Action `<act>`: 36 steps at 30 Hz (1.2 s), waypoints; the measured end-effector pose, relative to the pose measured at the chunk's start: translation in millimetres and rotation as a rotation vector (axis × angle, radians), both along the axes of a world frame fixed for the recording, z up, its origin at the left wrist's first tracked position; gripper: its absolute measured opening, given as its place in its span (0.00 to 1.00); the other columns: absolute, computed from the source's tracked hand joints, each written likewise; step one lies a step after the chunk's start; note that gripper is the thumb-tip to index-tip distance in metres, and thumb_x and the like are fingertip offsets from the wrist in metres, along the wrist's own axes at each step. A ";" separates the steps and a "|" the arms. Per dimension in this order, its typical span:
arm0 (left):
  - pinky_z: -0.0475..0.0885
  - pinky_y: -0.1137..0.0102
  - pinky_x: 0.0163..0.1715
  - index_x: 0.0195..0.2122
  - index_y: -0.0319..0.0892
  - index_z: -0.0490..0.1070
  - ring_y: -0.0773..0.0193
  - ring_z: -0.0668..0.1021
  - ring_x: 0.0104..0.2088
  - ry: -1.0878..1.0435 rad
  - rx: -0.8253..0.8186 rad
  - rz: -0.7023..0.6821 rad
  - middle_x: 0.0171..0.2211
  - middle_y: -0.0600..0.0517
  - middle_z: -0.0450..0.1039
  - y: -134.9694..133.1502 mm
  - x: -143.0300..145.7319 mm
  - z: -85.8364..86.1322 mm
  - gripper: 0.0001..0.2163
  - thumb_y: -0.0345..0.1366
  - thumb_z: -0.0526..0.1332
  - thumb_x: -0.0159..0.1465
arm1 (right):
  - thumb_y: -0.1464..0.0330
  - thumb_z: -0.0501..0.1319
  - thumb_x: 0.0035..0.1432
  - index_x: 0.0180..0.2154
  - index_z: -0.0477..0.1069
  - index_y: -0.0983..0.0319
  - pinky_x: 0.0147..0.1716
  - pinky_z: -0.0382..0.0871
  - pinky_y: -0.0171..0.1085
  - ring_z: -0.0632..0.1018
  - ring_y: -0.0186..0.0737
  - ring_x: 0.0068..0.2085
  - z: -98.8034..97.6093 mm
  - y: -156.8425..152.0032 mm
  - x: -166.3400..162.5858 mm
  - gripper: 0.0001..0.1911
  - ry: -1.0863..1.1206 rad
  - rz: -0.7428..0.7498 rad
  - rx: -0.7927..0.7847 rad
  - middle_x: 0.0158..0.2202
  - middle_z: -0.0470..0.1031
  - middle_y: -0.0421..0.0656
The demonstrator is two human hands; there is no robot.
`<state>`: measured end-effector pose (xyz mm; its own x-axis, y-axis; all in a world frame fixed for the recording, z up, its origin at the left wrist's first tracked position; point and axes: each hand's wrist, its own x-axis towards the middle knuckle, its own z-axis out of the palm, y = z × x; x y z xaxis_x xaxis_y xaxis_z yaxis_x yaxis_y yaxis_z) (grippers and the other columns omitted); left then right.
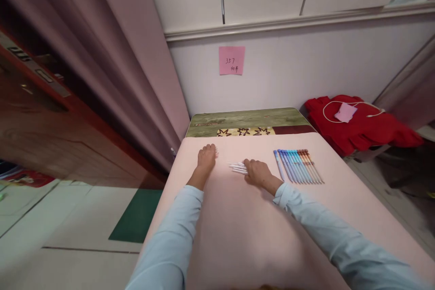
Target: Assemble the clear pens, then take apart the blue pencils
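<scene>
The left hand (206, 156) rests on the pink cloth (244, 235) with its fingers curled and drawn in; a little of some pale slender items (216, 152) shows just past its fingertips on the side toward the other hand, and whether it grips them or only touches them I cannot tell. The right hand (257, 173), a little nearer the body, is narrowed around one end of a loose bunch of white sticks (238, 167), whose other ends poke out toward the left hand, slightly fanned and not quite level. To the right of the right hand, just past its wrist, lies a row of coloured pens (299, 166), side by side and pointing back toward the person. They run from blue-violet nearest the hand, through light blue and turquoise, to brown and orange farthest away; the blue pen closest to the wrist sits slightly apart from its neighbours. As far as can be judged, that coloured part looks settled, grouped by shade and free of either hand. What seems left is between the hands: the white sticks are still bunched, not spread in a line, and the pale items by the left fingers are likewise not laid out.
</scene>
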<state>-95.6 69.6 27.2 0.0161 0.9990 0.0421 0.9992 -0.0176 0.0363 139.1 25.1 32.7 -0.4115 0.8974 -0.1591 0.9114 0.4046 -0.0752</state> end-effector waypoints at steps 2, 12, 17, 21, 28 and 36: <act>0.65 0.59 0.49 0.46 0.39 0.67 0.50 0.73 0.49 -0.005 0.004 -0.069 0.47 0.39 0.71 1.8 -4.9 -4.0 0.09 0.29 0.51 0.67 | 0.67 0.59 0.56 0.54 0.64 0.64 0.40 0.68 0.44 0.78 0.54 0.45 -0.5 0.2 -0.1 0.23 0.005 -0.001 -0.005 0.46 0.76 0.56; 0.61 0.55 0.59 0.58 0.42 0.63 0.48 0.71 0.56 -0.162 0.108 -0.327 0.54 0.41 0.70 -12.3 -30.8 -35.3 0.31 0.53 0.66 0.58 | 0.67 0.59 0.56 0.54 0.64 0.65 0.42 0.67 0.44 0.78 0.55 0.46 -1.1 3.9 -2.4 0.24 0.062 -0.035 -0.068 0.47 0.75 0.57; 0.49 0.51 0.67 0.64 0.39 0.58 0.46 0.63 0.65 -0.170 0.125 -0.291 0.64 0.37 0.61 -14.7 -31.3 -49.5 0.39 0.57 0.64 0.57 | 0.62 0.61 0.55 0.53 0.66 0.62 0.37 0.65 0.39 0.79 0.51 0.43 2.2 11.2 0.0 0.24 0.125 -0.114 -0.162 0.43 0.79 0.52; 0.47 0.51 0.68 0.65 0.37 0.57 0.47 0.59 0.67 -0.186 0.164 -0.243 0.67 0.37 0.57 -17.8 -31.6 -52.0 0.40 0.58 0.61 0.59 | 0.57 0.63 0.54 0.52 0.68 0.59 0.33 0.63 0.36 0.79 0.47 0.41 6.6 19.3 -0.6 0.25 0.197 -0.151 -0.229 0.41 0.80 0.49; 0.55 0.52 0.65 0.56 0.39 0.68 0.50 0.70 0.60 -0.319 0.301 -0.120 0.58 0.39 0.70 -18.7 -35.3 -60.3 0.23 0.50 0.53 0.68 | 0.58 0.64 0.52 0.45 0.71 0.60 0.30 0.59 0.34 0.79 0.44 0.38 7.5 25.3 -3.7 0.20 0.294 -0.169 -0.290 0.40 0.79 0.48; 0.66 0.58 0.60 0.48 0.39 0.74 0.55 0.75 0.55 -0.756 0.625 0.101 0.51 0.42 0.76 -14.9 -53.1 -45.8 0.21 0.40 0.43 0.70 | 0.60 0.65 0.52 0.43 0.71 0.61 0.30 0.59 0.33 0.77 0.40 0.36 3.4 18.4 1.3 0.17 0.377 -0.157 -0.333 0.38 0.79 0.45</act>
<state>-148.7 54.7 -18.6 -0.3163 0.7887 0.5271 0.7145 -0.1674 0.6793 140.4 43.5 36.1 -0.3595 0.8791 -0.3129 0.8442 0.1635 -0.5106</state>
